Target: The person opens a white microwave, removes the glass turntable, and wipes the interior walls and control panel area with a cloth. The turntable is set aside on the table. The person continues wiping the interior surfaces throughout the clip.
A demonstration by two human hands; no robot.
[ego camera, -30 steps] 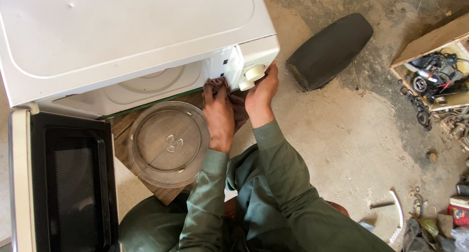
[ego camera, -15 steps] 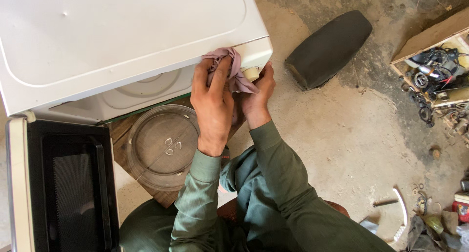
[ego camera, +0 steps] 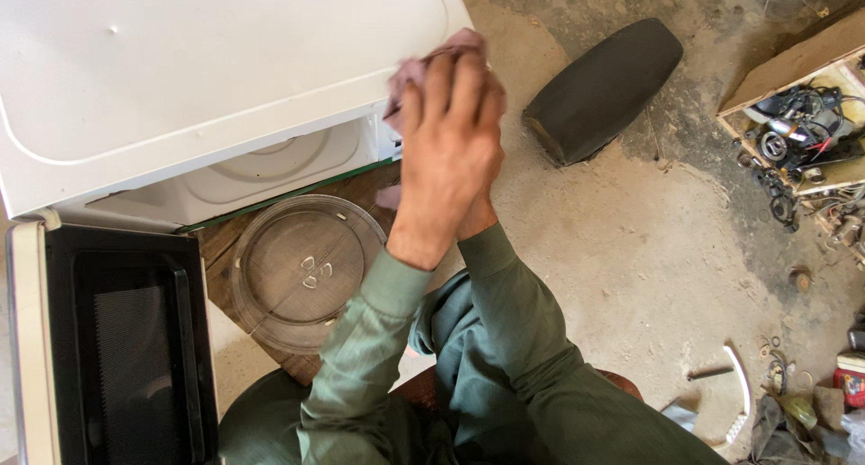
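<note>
head view, left hand: the left hand (ego camera: 448,150) was up at the front right corner of the white microwave (ego camera: 216,77), fingers curled round a pinkish cloth (ego camera: 423,68) and pressing it on the top edge.
head view, right hand: mostly hidden under the left one, only the wrist and green sleeve showed, so I couldn't tell if it was open or closed or gripping anything.
cloth: bunched under the left fingers, a bit poking out past the fingertips and another scrap hanging below the palm.
glass turntable (ego camera: 306,271): lay flat on a wooden board (ego camera: 360,187) just below and left of the left wrist, out of the oven.
risk, turntable: my guess, an elbow or sleeve dropping back could've knocked the glass off the board.
risk, door: the open door (ego camera: 113,339) stuck out further left of the arms, easy to bump with a knee.
risk, corner: hard pushing on that corner might've shifted the whole oven.
off to the right: a dark cushion (ego camera: 602,88) on the concrete floor (ego camera: 649,276), well clear.
</note>
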